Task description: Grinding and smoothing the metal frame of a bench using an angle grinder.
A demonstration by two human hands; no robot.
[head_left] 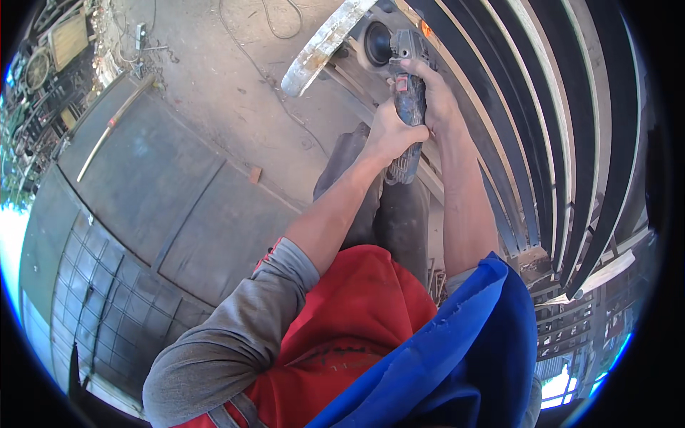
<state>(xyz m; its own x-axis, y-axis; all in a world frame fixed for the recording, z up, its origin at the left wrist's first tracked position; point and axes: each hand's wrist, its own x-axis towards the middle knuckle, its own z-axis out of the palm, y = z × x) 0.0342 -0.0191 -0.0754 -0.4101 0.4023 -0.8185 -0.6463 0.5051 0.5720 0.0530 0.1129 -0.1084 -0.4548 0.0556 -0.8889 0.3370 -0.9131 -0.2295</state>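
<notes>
My left hand (391, 132) grips the body of a worn angle grinder (409, 100) from the left. My right hand (441, 100) holds it from the right, thumb up near the head. The grinder's dark round disc (378, 44) faces a pale, weathered piece (321, 50) at the top. A small orange glow (426, 28) shows just right of the grinder's head. Close by on the right are several long black bars (499, 100), seen bowed, with pale edges between them. My legs in dark trousers are below the grinder.
A loose cable (275, 93) lies on the dusty floor (193, 71). Large metal sheets (143, 200) and a wire grid (100, 285) are at the left, with a wooden stick (114, 125) on a sheet. Piled scrap (50, 64) fills the upper left. Metal framework (578, 321) stands at the lower right.
</notes>
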